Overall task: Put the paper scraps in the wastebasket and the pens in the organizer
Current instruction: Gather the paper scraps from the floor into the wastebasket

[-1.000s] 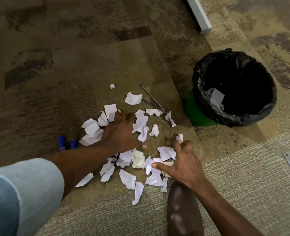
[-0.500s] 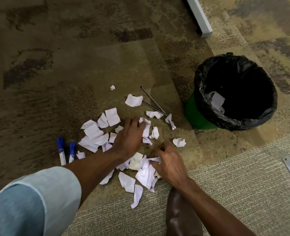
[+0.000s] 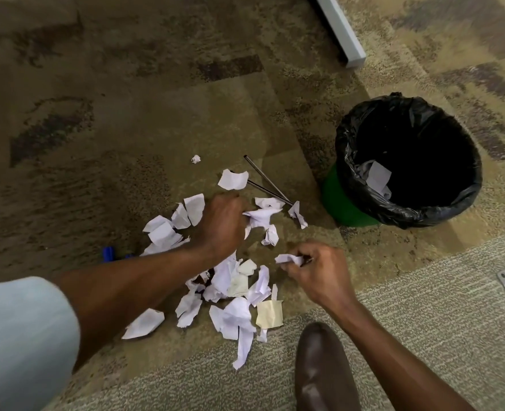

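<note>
The left hand (image 3: pixel 221 223) is curled into a fist over the upper part of a scatter of paper scraps (image 3: pixel 224 280) on the carpet (image 3: pixel 126 114), and crumpled white paper (image 3: pixel 260 216) sticks out from between its fingers on the side toward the wastebasket (image 3: pixel 408 161). The right hand (image 3: pixel 319 271) sits nearer the lower edge of the carpet's tan patch, fingers pinched tight on a small white scrap (image 3: pixel 288 258); whether more paper is tucked in its palm cannot be told. Most scraps lie loose between and below the two hands, among them a pale yellow square (image 3: pixel 269 314) close to the seam where the lighter carpet tile begins. One larger torn piece (image 3: pixel 233 179) and a tiny crumpled bit (image 3: pixel 196 159) lie farther up, apart from the heap. Two thin dark pens (image 3: pixel 264 180) lie crossed on the carpet between the heap and the wastebasket, one end under the larger torn piece. A blue marker cap (image 3: pixel 108 253) peeks out just above the left forearm, the rest hidden. The wastebasket, green with a black liner, stands upright to the right of the scraps, with a pale sheet (image 3: pixel 378 176) inside against its near wall. A brown shoe (image 3: pixel 325 369) rests at the bottom edge, below the right wrist.
</note>
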A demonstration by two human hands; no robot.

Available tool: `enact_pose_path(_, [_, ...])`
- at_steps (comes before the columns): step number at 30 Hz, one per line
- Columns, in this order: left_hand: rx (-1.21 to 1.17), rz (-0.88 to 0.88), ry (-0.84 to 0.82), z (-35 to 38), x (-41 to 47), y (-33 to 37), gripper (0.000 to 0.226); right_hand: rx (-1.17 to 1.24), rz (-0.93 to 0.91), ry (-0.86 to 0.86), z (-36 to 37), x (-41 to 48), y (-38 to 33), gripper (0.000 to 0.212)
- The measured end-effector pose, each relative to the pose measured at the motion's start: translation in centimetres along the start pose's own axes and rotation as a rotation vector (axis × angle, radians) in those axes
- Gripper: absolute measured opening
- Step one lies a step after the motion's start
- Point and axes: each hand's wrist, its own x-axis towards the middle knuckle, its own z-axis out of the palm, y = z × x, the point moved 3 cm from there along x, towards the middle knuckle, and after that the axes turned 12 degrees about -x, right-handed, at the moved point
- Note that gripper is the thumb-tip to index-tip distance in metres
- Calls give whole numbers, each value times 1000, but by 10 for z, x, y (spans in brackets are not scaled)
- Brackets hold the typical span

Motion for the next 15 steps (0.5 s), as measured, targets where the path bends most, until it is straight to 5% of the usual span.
enact_pose_path(10, [-266, 200, 196, -97, 28, 135, 9, 50, -15, 500, -170, 13, -35, 13])
enact_pose_path(15, [-303, 250, 227, -97, 63, 202, 6, 20, 217, 475, -221, 44, 0, 40])
